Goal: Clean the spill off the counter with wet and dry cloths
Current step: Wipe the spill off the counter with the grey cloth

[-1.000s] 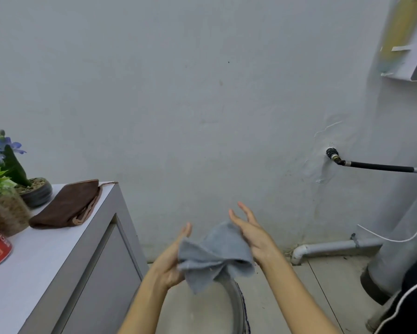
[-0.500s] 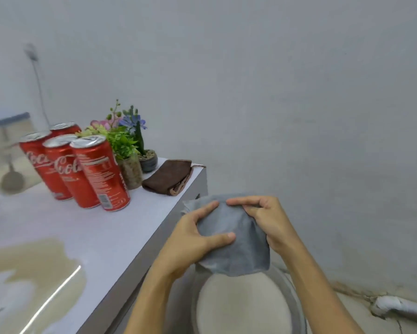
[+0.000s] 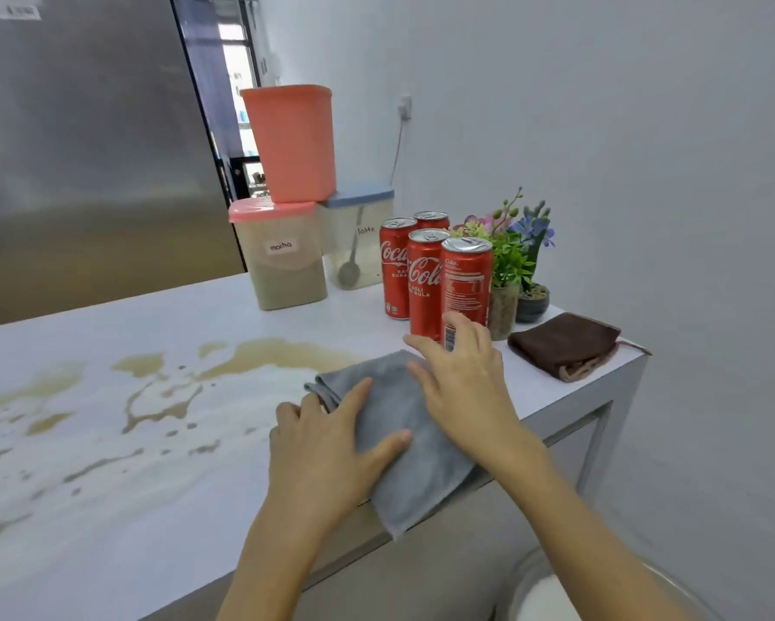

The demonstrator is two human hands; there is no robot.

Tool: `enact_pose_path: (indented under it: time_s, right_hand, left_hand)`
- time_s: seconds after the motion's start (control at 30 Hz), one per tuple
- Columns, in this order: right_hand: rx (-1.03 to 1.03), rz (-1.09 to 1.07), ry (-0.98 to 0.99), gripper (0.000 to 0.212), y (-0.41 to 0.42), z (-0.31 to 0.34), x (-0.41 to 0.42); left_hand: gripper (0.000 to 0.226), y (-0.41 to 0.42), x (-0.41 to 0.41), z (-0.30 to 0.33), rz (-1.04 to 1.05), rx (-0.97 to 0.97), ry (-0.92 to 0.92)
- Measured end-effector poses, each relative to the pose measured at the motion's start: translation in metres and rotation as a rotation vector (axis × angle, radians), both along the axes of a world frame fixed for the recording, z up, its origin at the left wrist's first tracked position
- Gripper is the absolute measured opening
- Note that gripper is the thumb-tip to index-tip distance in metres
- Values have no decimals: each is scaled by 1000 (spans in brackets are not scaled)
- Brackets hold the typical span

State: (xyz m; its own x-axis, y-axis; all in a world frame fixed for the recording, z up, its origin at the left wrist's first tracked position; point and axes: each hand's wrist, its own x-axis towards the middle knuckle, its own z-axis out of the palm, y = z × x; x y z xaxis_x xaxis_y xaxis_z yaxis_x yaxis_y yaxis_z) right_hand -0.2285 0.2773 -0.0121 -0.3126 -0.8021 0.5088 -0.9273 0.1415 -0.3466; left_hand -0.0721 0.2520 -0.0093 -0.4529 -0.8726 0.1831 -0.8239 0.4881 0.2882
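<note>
While both my hands, left hand [image 3: 327,445] and right hand [image 3: 461,387], press flat and spread, grey cloth [image 3: 403,423] looks limp; I'd bunch its middle.

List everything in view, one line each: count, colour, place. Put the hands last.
grey cloth: 1, grey, counter's front edge, one corner overhanging
spill: 1, brown, spread left of the cloth
brown cloth: 1, folded, counter's right end
cans: 4, red, behind the cloth
potted plants: 2, green with flowers, right of the cans
containers: 3, pink and blue lids, back of counter
counter: 1, white
left hand: flat on grey cloth
right hand: flat on grey cloth
</note>
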Motion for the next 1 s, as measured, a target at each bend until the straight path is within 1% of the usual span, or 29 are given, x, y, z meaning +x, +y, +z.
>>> enact_pose_path:
  time_s: [0.07, 0.1, 0.17, 0.2, 0.3, 0.43, 0.57, 0.67, 0.73, 0.8, 0.87, 0.93, 1.0]
  right_hand:
    - [152, 100, 40, 63, 0, -4, 13]
    - [275, 157, 47, 69, -1, -10, 19]
    - [506, 196, 73, 74, -1, -20, 27]
    - [566, 188, 95, 76, -2, -22, 29]
    - [615, 108, 112, 78, -7, -21, 41]
    - [595, 7, 62, 79, -17, -21, 79]
    - [610, 66, 31, 80, -49, -21, 147]
    - [594, 42, 14, 71, -78, -20, 202]
    - [563, 78, -17, 61, -96, -17, 232]
    - [458, 197, -160, 49, -113, -11, 259]
    - [303, 331, -437, 36, -121, -3, 278]
    - [171, 367, -675, 29, -120, 7, 279]
    - [19, 332, -799, 30, -111, 19, 263]
  left_hand:
    - [71, -8, 18, 2, 70, -15, 19]
    - [72, -13, 27, 4, 93, -7, 56]
    - [71, -21, 46, 9, 108, 12, 117]
    - [68, -25, 56, 12, 116, 19, 146]
    - [60, -39, 93, 17, 169, 15, 204]
    - [54, -53, 143, 20, 266, 70, 202]
    - [45, -60, 199, 24, 314, 84, 202]
    - [40, -61, 240, 30, 337, 75, 214]
    - [37, -64, 259, 34, 338, 56, 244]
    - [35, -71, 272, 38, 335, 28, 267]
    - [33, -80, 276, 42, 319, 1, 299]
    - [32, -90, 272, 45, 295, -26, 307]
    - [32, -101, 266, 46, 258, -51, 305]
